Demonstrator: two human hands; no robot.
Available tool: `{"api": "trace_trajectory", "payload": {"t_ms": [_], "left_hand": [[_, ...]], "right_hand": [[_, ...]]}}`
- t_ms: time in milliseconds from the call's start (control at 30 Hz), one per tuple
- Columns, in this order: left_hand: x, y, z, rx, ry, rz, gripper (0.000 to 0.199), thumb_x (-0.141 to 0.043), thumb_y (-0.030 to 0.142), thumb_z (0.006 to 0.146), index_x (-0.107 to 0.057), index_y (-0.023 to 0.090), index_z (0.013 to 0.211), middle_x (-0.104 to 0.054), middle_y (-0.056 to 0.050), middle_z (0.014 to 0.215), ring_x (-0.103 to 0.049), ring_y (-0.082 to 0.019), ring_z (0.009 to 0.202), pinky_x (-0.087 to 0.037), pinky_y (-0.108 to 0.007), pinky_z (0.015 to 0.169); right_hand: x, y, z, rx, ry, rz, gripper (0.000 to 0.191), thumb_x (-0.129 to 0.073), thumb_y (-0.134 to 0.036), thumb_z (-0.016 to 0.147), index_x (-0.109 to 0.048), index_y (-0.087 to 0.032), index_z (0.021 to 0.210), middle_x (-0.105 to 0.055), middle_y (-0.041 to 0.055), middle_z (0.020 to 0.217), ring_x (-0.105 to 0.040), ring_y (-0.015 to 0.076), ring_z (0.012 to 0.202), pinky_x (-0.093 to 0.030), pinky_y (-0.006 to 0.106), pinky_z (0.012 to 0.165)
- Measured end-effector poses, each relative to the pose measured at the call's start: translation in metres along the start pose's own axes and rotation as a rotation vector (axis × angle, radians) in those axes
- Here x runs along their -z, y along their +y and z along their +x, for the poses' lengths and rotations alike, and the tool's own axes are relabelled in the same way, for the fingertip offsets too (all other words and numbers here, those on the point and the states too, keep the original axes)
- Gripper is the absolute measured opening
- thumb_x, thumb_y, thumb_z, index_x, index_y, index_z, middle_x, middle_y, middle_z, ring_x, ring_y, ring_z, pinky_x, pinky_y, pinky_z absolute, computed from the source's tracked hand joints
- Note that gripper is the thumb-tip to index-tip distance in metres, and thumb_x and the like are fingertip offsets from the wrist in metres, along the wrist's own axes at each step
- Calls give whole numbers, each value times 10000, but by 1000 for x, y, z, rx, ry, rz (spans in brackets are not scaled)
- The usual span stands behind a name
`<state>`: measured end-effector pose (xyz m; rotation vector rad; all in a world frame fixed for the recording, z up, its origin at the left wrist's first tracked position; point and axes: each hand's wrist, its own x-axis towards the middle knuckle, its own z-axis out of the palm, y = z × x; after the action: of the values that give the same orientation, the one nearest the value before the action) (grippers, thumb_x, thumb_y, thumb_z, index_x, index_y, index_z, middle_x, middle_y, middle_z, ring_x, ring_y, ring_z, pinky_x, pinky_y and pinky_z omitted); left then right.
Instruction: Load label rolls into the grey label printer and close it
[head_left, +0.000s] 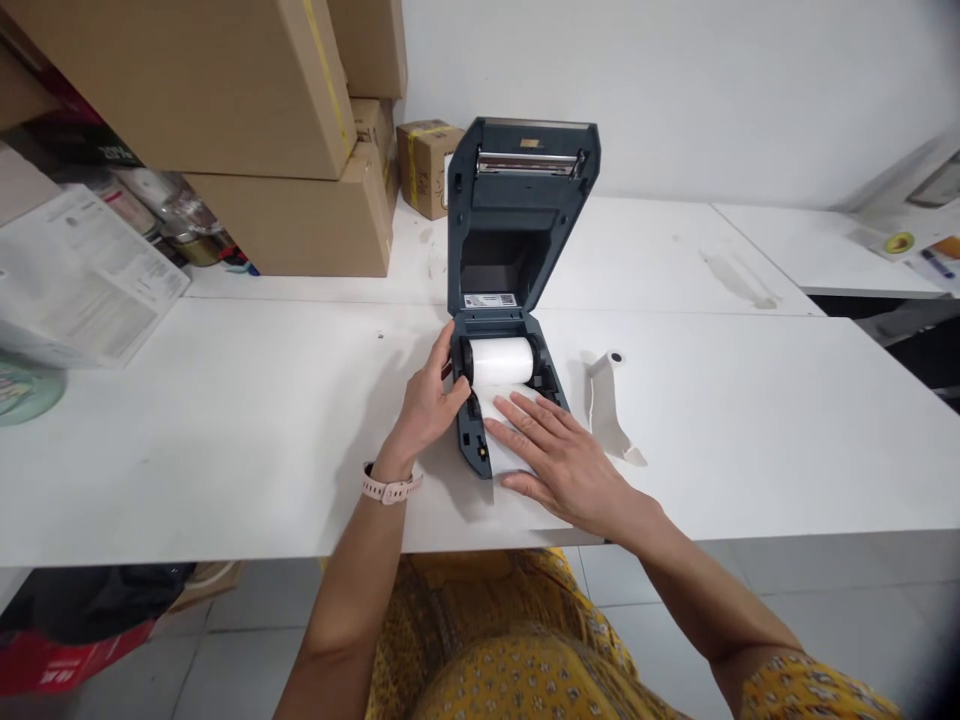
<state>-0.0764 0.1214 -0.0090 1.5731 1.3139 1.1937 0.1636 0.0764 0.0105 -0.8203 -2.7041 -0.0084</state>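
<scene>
White table [225, 440] fills most of the view, with a pale wall [675, 90] behind it and grey floor tiles [262, 660] below its front edge. On the table stands a dark printer [499, 326], its lid [517, 210] raised upright. A white roll [501, 360] sits in the base between two black holders, and its paper [504, 462] runs toward the person, over the printer's front edge.

The left hand [426, 408] grasps the printer's left side, fingers along the outer wall and thumb over the rim beside the roll. The right hand [574, 475] grasps nothing; it lies open, palm down, with its fingers spread on the paper. A pale pink band [391, 488] circles the left wrist.

Just right of the printer, a loose strip [609, 410] stands on the table, curled around a dark core at its far end. Large cartons [247, 90] are stacked at the back left, and a small box [429, 168] with yellow tape sits between them and the lid. A white carton [82, 280] leans at the far left.
</scene>
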Motion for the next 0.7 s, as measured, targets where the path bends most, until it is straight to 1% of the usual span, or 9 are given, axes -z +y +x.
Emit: {"api": "trace_trajectory", "payload": {"t_ms": [67, 133, 300, 367, 500, 567, 600, 700], "left_hand": [[-1, 0, 0, -3, 11, 3, 784, -547, 208, 929, -269, 291, 1657, -376, -53, 1710, -395, -276, 1567, -372, -470, 1280], [-1, -2, 0, -9, 22, 6, 768, -554, 211, 930, -294, 296, 1647, -393, -49, 1702, -409, -270, 1559, -380, -459, 1276], [-2, -5, 0, -8, 43, 15, 729, -555, 221, 933, -340, 282, 1626, -429, -66, 1680, -451, -266, 1532, -403, -459, 1258], [-3, -5, 0, -11, 47, 14, 721, -556, 226, 931, -352, 271, 1621, -450, -78, 1666, -469, -270, 1518, -411, -466, 1250], [-3, -6, 0, -24, 54, 12, 711, -574, 240, 927, -376, 287, 1608, -472, -72, 1651, -478, -272, 1511, -411, -468, 1250], [-3, -7, 1, -22, 58, 13, 711, -586, 247, 923, -385, 287, 1604, -461, -71, 1659, -474, -273, 1513, -408, -466, 1252], [-3, -7, 1, -20, 59, 14, 711, -588, 251, 922, -386, 285, 1603, -455, -72, 1663, -475, -274, 1513, -408, -470, 1251], [-2, -7, 0, -12, 54, 16, 703, -588, 273, 930, -386, 283, 1603, -439, -76, 1673, -475, -279, 1511, -413, -481, 1246]], "right_hand": [[-1, -3, 0, -11, 8, 1, 784, -505, -531, 1044, -160, -255, 1691, -367, 98, 1702, -295, 289, 1608, -404, 524, 1257], [-2, -5, 0, -17, 17, -6, 783, -508, -534, 1043, -179, -236, 1688, -367, 108, 1701, -292, 298, 1608, -418, 520, 1246], [-4, -9, 1, -31, 19, -19, 696, -505, -569, 1033, -366, -227, 1624, -409, 100, 1684, -362, 326, 1576, -453, 530, 1219], [-2, -8, 3, -44, -3, 14, 680, -497, -589, 1028, -416, -225, 1597, -412, 109, 1682, -371, 340, 1568, -470, 552, 1195], [0, -7, 8, -70, -29, 50, 672, -480, -622, 1019, -481, -216, 1554, -435, 131, 1665, -420, 366, 1530, -512, 574, 1134], [0, -8, 7, -70, -28, 37, 699, -494, -635, 1008, -459, -219, 1569, -430, 130, 1668, -424, 370, 1529, -511, 570, 1136], [0, -10, 5, -64, -19, 32, 729, -510, -634, 1002, -417, -223, 1597, -420, 128, 1674, -408, 367, 1542, -498, 570, 1155], [-1, -22, -7, -50, 26, 36, 852, -554, -582, 1005, -188, -225, 1686, -376, 120, 1696, -329, 322, 1593, -423, 551, 1242]]}}
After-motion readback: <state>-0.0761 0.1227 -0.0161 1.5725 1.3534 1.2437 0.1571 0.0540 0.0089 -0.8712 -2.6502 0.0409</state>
